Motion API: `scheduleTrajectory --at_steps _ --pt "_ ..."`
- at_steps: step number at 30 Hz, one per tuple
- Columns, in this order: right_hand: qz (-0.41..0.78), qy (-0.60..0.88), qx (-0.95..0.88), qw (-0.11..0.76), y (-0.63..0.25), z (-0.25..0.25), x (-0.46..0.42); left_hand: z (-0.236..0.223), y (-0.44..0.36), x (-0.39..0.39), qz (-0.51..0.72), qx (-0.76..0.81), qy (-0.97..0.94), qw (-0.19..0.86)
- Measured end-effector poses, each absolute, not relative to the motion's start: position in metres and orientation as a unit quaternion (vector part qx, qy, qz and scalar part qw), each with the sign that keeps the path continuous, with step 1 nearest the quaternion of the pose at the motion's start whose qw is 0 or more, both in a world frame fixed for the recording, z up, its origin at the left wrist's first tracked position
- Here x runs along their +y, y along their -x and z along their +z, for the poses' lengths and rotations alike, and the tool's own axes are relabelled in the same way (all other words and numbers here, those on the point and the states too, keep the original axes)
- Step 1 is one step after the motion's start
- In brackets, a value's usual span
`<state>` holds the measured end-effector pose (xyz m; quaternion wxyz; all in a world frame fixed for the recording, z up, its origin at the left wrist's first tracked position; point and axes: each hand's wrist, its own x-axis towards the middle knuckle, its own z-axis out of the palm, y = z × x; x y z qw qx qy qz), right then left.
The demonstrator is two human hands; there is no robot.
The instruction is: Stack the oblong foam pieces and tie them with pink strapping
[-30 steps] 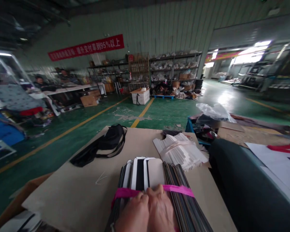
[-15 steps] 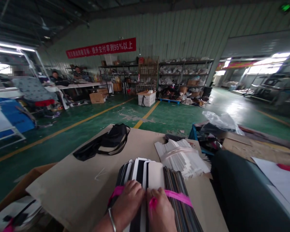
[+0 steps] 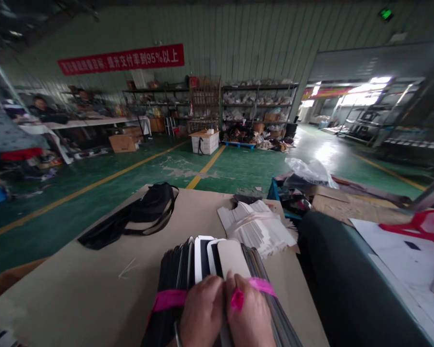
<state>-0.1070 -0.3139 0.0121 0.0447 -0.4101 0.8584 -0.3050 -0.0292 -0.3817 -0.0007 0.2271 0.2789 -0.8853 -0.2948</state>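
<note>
A bundle of flat, round-cornered panels (image 3: 233, 255), black, white and beige, stands on edge in front of me. Around it runs a bright pink strip (image 3: 170, 300). My left hand (image 3: 204, 306), a bangle at its wrist, is closed on the strip above the panels. Right beside it my right hand (image 3: 251, 311) is closed too, with a pink loop or end poking out between its fingers. The knuckles hide where the strip's ends meet. Just past the bundle lies a stack of white pieces (image 3: 258, 226) tied with a pale band.
A black bag (image 3: 154, 207) rests on the cardboard-covered table (image 3: 126, 279). On the right are a dark green roll (image 3: 340, 270), white sheets (image 3: 401, 255) and a blue crate (image 3: 274, 189) of scraps. People sit at a far bench (image 3: 83, 123); shelves (image 3: 258, 99) line the wall.
The view has turned to the right. My hands have stayed close together on the pink strip, the left now more tightly curled and nearer the right.
</note>
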Motion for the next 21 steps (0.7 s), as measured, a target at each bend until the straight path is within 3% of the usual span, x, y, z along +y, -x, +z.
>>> scheduleTrajectory --at_steps 5,10,21 --pt "-0.297 0.421 0.857 -0.021 0.102 0.003 -0.304 0.001 0.033 -0.382 -0.284 -0.875 -0.32 0.226" --pt "-0.267 0.451 0.849 -0.068 0.091 0.007 -0.304 -0.01 0.031 -0.381 -0.189 -0.943 -0.225 0.155" --pt "-0.17 0.581 0.793 -0.061 0.086 0.004 -0.32 -0.06 0.021 -0.384 -0.133 -0.943 -0.251 0.175"
